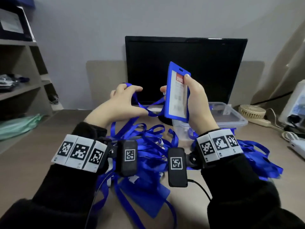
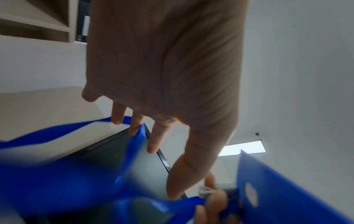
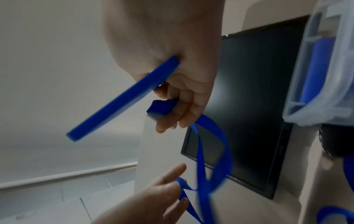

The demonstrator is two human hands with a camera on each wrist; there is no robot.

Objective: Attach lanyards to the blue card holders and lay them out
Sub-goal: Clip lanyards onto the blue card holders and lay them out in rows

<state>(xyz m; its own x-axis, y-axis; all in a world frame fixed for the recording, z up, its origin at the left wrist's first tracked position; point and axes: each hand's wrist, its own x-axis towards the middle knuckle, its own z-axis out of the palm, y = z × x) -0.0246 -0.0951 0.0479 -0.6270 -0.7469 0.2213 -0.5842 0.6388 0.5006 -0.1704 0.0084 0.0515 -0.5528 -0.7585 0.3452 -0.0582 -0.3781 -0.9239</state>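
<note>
Wrists: black sleeves, white bands printed with black square codes, a small black camera unit on each, nearest the head view.
Loose pile: many shiny blue ribbon lanyards (image 1: 148, 146) tangled on the beige counter (image 1: 49, 146), between and under the forearms; a flat blue card holder (image 1: 145, 197) lies among them, close to the body.
Right hand (image 1: 196, 103): raised above the counter, fingers (image 3: 184, 106) curled round a rigid blue plastic card holder (image 1: 177, 93), thumb on its front near the top.
Held holder: upright, tilted slightly, in front of the black monitor (image 1: 206, 63); blue frame, oval slot at the top edge, clear window over a white insert with a red band and white letters; seen edge-on from the right wrist as a thin blue slab (image 3: 124, 98).
Lanyard in use: one blue ribbon strap (image 1: 140, 103) runs from the left hand across to the lower fingers of the right hand; its clip end is blurred.
Left hand (image 1: 122, 103): lifted beside the holder, apart from it, fingers (image 2: 153, 139) spread and loosely hooked, the strap looped over them.
Behind: clear plastic storage box (image 1: 231, 116) on the counter to the right of the holder, a small beige fan (image 1: 252, 111) beyond it, shelves (image 1: 21, 71) on the left.
</note>
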